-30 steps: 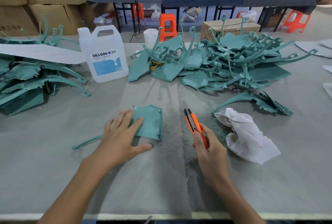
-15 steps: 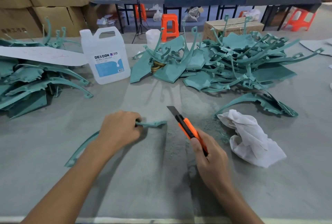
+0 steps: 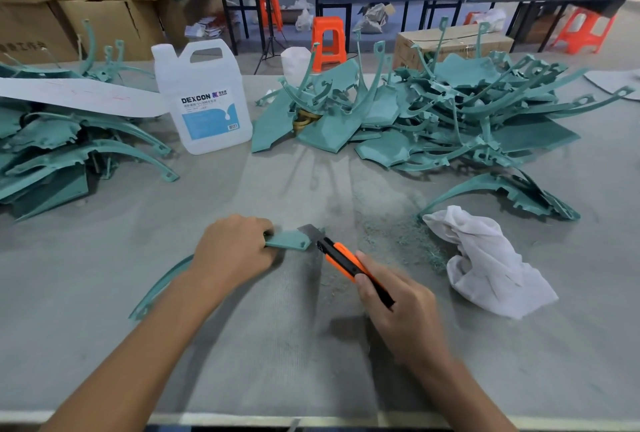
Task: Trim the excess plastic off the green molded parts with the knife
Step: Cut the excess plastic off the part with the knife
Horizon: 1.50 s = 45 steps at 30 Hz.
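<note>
The green molded part [image 3: 289, 241] is matt plastic. The knife [image 3: 341, 260] has a smooth orange plastic body and a dull metal blade [image 3: 310, 230]. The table [image 3: 242, 345] looks rough and matt; the rag [image 3: 485, 265] is white cloth.

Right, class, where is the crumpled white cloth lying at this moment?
In the head view the white cloth lies on the right, beside the right hand holding the knife, just in front of a loose green part.
</note>
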Each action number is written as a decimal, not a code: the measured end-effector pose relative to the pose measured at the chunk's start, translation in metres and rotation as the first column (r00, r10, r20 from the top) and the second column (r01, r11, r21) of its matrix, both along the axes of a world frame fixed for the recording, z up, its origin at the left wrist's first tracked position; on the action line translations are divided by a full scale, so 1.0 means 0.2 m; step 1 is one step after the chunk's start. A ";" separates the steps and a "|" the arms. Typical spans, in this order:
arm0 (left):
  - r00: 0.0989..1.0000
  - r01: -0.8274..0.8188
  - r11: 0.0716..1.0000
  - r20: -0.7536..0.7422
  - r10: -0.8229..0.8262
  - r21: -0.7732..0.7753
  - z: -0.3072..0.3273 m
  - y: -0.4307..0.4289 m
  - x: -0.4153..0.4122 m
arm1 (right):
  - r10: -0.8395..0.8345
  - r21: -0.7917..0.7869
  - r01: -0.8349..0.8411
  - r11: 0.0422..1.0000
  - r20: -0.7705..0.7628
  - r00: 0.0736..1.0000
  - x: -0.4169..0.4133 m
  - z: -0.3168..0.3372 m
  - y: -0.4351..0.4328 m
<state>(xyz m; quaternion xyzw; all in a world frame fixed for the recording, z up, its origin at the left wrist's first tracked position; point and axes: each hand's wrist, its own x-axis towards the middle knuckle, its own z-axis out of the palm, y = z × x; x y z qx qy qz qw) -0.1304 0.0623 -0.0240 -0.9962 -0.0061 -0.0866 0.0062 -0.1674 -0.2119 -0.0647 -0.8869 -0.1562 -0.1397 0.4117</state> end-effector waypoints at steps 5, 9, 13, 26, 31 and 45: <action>0.999 0.017 1.000 0.038 -0.016 -0.019 0.00 -0.01 -0.01 | -0.016 -0.211 0.011 0.977 -0.024 1.000 0.13 0.04 -0.01; 0.999 0.013 0.999 0.043 -0.011 -0.036 0.01 0.00 -0.01 | -0.088 -0.509 0.029 0.860 -0.092 0.992 0.28 0.10 -0.04; 1.000 0.003 0.998 0.031 -0.001 -0.066 0.03 0.00 -0.01 | -0.086 -0.502 0.020 0.865 -0.110 0.990 0.33 0.18 -0.05; 0.999 -0.019 0.997 0.039 0.022 -0.074 0.02 -0.01 -0.01 | 0.141 -0.093 -0.150 0.984 -0.105 0.984 0.06 0.22 -0.07; 0.999 -0.006 0.999 0.048 0.009 -0.050 0.00 0.00 -0.01 | 0.114 -0.185 -0.135 0.973 -0.117 0.987 0.11 0.18 -0.08; 1.000 0.029 0.975 0.000 -0.030 -0.220 0.08 0.03 -0.04 | -0.124 -0.304 0.106 0.947 -0.043 0.991 0.27 0.02 -0.12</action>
